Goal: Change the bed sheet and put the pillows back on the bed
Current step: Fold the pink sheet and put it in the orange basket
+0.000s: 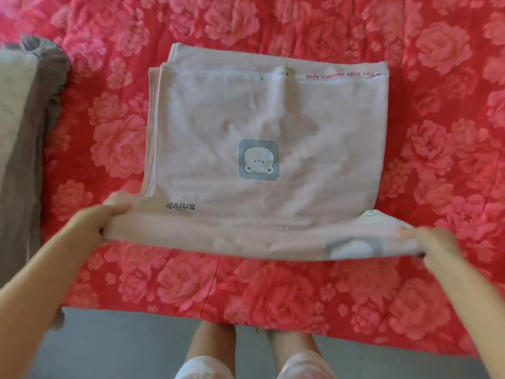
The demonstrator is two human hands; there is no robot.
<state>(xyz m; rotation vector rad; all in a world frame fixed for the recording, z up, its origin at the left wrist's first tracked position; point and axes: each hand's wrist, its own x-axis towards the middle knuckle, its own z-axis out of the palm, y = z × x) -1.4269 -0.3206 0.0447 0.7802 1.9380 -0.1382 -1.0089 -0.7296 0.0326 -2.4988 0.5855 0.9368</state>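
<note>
Sheet: pink bear-print sheet (259, 132) lies folded mid-bed on the red floral cover (273, 285)
Hands: left hand (90, 225) and right hand (434, 244) well apart, each pinching a near corner
Technique: lift both corners evenly, edge taut

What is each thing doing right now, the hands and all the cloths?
Pink sheet: folded, lying on the cover, near edge lifted.
Left hand: grips the sheet's near left corner.
Right hand: grips its near right corner.
Red flowered cover: spread flat.
Grey bedding: bunched at the left.
</note>
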